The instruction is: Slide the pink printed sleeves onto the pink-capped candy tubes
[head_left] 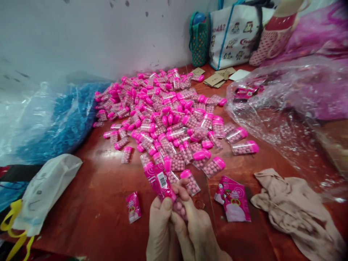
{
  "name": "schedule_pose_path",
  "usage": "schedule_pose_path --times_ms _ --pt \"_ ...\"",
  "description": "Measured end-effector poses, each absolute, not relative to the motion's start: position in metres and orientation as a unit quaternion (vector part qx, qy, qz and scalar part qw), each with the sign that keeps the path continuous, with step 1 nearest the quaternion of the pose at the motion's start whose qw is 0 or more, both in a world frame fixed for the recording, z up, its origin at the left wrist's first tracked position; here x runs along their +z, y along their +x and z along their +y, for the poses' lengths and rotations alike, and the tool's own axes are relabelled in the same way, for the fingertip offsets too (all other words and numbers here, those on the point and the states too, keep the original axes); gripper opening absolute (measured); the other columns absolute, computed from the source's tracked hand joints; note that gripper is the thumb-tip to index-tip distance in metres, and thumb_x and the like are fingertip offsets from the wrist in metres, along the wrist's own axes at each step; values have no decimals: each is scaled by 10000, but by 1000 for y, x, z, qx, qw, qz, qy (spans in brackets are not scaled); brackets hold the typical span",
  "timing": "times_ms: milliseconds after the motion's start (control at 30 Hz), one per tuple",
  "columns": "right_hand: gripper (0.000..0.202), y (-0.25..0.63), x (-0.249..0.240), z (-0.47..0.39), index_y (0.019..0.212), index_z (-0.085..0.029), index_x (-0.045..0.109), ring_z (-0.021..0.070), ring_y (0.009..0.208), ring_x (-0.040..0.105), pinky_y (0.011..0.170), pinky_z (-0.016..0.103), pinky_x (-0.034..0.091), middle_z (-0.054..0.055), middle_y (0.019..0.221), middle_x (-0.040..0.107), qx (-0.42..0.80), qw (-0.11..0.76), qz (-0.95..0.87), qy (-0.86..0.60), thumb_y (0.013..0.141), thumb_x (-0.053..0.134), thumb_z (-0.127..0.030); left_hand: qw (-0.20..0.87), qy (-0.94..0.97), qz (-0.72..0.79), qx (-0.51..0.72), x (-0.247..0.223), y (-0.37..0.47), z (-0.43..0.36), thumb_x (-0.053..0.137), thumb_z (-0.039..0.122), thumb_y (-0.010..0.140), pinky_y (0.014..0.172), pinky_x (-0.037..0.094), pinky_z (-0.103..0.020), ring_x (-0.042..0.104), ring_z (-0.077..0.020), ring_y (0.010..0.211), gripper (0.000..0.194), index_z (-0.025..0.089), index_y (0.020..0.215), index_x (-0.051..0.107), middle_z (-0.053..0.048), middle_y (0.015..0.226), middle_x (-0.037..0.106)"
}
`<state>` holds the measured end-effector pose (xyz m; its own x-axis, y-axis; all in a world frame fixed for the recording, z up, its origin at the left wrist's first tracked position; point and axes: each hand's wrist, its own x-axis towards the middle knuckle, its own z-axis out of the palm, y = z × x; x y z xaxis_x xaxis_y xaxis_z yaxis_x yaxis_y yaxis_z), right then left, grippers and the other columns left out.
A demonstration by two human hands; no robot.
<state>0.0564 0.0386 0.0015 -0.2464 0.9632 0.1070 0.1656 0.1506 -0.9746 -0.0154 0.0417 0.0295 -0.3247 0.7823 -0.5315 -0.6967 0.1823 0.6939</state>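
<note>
At the front middle of the table, my left hand (161, 221) and my right hand (194, 224) are closed together. A pink printed sleeve (162, 181) with a barcode is pinched under my left thumb, its free end sticking up and away. My right hand grips a small clear candy box (179, 208) with pink balls inside, and its lower end is hidden by the fingers. Sleeve and box meet between my hands; whether the box is inside the sleeve I cannot tell. Just beyond lies a pile of similar pink-capped candy boxes (174, 136).
A wrapped pink packet (133, 207) lies to the left, and flat pink sleeves (236, 201) to the right beside a beige cloth (296, 214). Clear plastic bags flank the pile, the left one with blue pieces (67, 116). A printed tote bag (236, 36) stands against the wall.
</note>
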Motion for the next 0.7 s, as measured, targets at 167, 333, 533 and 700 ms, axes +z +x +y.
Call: schedule_pose_path --times_ms 167,333,533,700 --pt "337 64 5 46 1174 -215 518 212 824 670 672 251 532 69 886 687 497 383 -635 -451 912 400 -391 552 95 502 659 30 -26 42 726 325 664 761 526 -308 632 -234 863 209 188 817 691 -62 818 674" --pt "291 62 14 56 1157 -155 503 187 693 645 649 264 495 52 777 660 568 348 -642 -379 928 373 -278 534 140 529 644 39 -30 47 662 327 725 803 504 -342 620 -252 882 185 148 751 695 -91 819 673" --pt "306 62 11 47 1144 -160 515 194 635 632 582 267 476 70 773 649 585 330 -631 -388 933 350 -309 579 105 528 612 38 -22 48 674 288 691 694 517 -289 618 -171 674 131 160 709 657 -66 833 662" --pt "397 63 12 36 1174 -207 519 212 661 605 555 275 448 62 734 622 561 315 -606 -467 910 367 -460 588 135 522 603 32 -20 38 673 316 684 746 508 -297 622 -220 799 166 166 629 628 -67 788 661"
